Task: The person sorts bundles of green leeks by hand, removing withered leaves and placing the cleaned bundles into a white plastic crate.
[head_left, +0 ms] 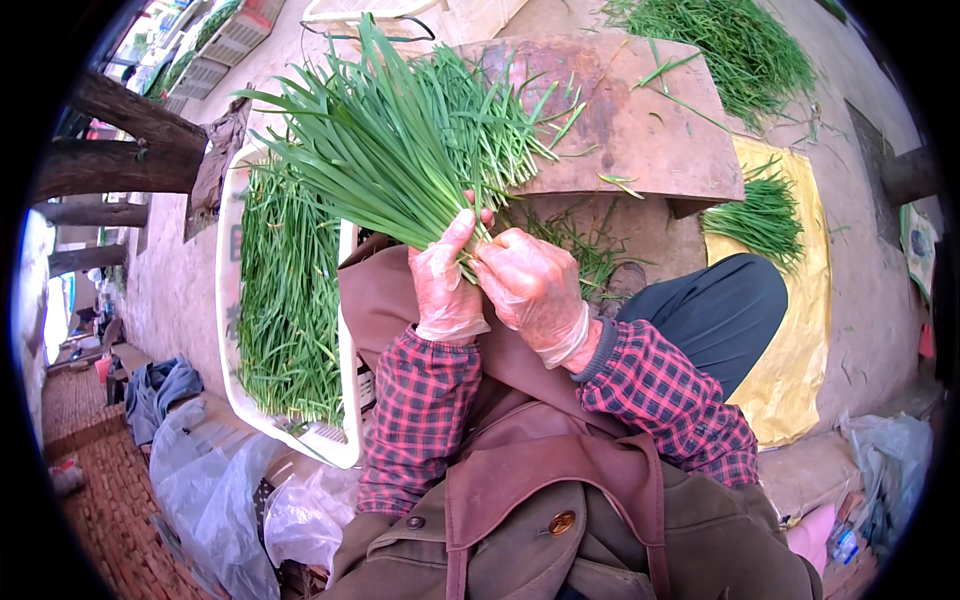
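The left hand (447, 287) grips, thumb (459, 229) extended; the right hand (540, 285), knuckles up, curls beside it (right forearm (668, 392) slanting inward, left forearm (421, 420) nearly straight).

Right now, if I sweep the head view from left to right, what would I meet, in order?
Blue-grey cloth, white crate, left hand, right hand, yellow sheet, crumpled translucent plastic near the right rim.
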`<state>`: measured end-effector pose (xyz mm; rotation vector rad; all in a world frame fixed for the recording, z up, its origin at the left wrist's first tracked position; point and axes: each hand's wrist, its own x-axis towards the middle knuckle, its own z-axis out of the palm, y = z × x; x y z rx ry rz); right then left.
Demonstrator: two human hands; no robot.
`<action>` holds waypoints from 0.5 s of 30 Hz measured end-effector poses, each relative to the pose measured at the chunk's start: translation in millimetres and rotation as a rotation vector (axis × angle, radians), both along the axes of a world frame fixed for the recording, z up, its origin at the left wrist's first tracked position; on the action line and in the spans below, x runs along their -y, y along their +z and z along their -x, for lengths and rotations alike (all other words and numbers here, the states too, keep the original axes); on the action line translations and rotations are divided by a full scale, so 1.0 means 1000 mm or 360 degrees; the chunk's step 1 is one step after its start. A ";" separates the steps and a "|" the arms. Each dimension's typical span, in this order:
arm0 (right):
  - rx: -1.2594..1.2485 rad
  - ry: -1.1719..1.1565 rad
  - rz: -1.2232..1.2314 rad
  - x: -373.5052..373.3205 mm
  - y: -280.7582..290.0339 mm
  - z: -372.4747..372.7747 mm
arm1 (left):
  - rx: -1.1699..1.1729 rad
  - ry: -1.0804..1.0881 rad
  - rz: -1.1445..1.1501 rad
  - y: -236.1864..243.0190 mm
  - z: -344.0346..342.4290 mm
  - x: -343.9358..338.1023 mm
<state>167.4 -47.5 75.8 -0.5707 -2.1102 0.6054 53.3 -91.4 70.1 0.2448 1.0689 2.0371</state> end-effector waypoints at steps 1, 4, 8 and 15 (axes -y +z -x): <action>-0.0015 -0.0032 0.0021 0.001 0.000 0.001 | 0.0040 -0.0013 -0.0010 0.002 -0.001 0.000; -0.0030 -0.0097 0.0076 0.002 0.002 0.000 | 0.0097 -0.0048 -0.0044 0.004 -0.004 0.001; -0.0044 -0.0093 0.0053 -0.001 -0.005 0.000 | 0.0061 -0.0067 -0.0061 0.008 -0.009 0.000; -0.0420 0.0288 0.1253 -0.007 -0.005 -0.013 | 0.0220 -0.0061 -0.0076 0.000 0.005 0.002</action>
